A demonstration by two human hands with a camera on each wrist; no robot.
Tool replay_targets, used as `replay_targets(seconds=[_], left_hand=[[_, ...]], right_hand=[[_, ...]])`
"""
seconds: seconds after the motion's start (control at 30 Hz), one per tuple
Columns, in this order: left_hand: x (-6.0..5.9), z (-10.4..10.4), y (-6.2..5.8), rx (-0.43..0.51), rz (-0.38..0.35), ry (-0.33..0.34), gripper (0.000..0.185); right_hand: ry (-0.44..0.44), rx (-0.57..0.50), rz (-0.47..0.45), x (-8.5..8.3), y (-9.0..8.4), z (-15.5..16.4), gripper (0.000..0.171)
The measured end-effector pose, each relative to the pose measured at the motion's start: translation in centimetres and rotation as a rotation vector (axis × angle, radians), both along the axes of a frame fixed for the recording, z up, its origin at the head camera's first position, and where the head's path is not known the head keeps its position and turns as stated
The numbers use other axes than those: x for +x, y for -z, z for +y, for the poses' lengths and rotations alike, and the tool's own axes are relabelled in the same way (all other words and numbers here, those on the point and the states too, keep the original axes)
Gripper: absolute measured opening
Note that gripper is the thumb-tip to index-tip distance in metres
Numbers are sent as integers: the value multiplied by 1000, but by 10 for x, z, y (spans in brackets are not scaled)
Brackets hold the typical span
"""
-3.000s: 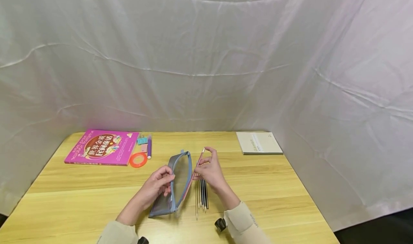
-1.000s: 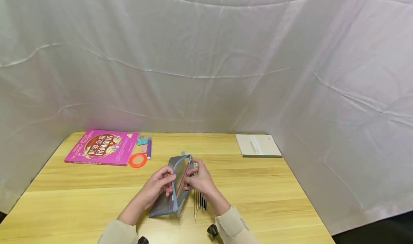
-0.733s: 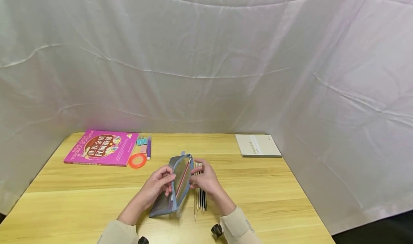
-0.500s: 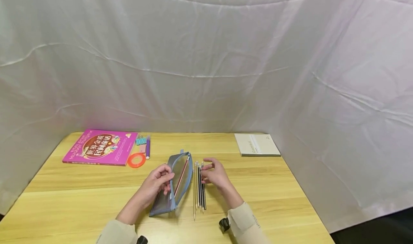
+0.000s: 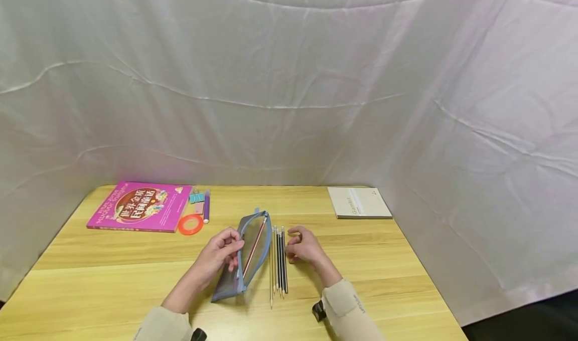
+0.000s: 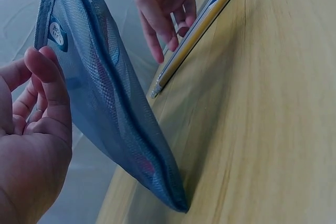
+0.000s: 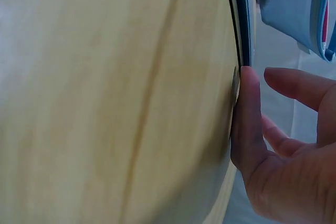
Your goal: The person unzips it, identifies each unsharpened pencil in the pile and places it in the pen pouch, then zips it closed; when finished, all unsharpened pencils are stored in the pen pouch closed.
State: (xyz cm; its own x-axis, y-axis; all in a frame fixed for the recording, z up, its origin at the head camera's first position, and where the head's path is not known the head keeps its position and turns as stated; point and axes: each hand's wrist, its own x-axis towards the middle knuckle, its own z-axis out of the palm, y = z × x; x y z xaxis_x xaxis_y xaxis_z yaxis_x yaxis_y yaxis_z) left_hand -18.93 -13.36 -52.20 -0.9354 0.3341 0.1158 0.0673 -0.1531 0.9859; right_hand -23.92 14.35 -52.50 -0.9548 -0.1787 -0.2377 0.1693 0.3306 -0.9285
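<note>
My left hand [image 5: 221, 253] pinches the near rim of a blue-grey mesh pencil case [image 5: 226, 285], whose mouth gapes to the right. Inside it leans a red pencil [image 5: 255, 247], slanting across the opening. A row of several pencils [image 5: 278, 261], black and natural wood, lies on the table just right of the case, points toward me. Beside that row rests my right hand [image 5: 304, 245], its fingers loosely bent. In the right wrist view the thumb [image 7: 249, 114] is at the side of the outermost pencil, while the forefinger stands apart from it.
At the back left lie a magenta book [image 5: 142, 206], a teal binder clip [image 5: 196, 197], a pink eraser [image 5: 199, 208], a purple marker [image 5: 206, 206] and an orange tape roll [image 5: 190, 224]. A pale notebook [image 5: 359, 202] is at the back right. Grey fabric [image 5: 280, 90] encloses the table.
The right hand lowered the red pencil into the case, let it go and drew back rightward to the pencil row. The left hand kept its hold on the case.
</note>
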Motion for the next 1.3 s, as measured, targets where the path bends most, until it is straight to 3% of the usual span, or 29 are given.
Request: replay_targets(seconds=[0.27, 0.6, 0.87, 1.3], left_hand=[[0, 0, 0, 14, 29, -22, 26], [-5, 3, -2, 22, -57, -130, 17], [-4, 1, -2, 36, -61, -134, 16], [-4, 1, 0, 38, -76, -96, 21]], right_hand=[[6, 41, 8, -1, 2, -6, 63], [-3, 141, 45, -1, 0, -6, 71], [-42, 197, 69, -2, 2, -8, 87], [-55, 277, 86, -5, 1, -8, 89]])
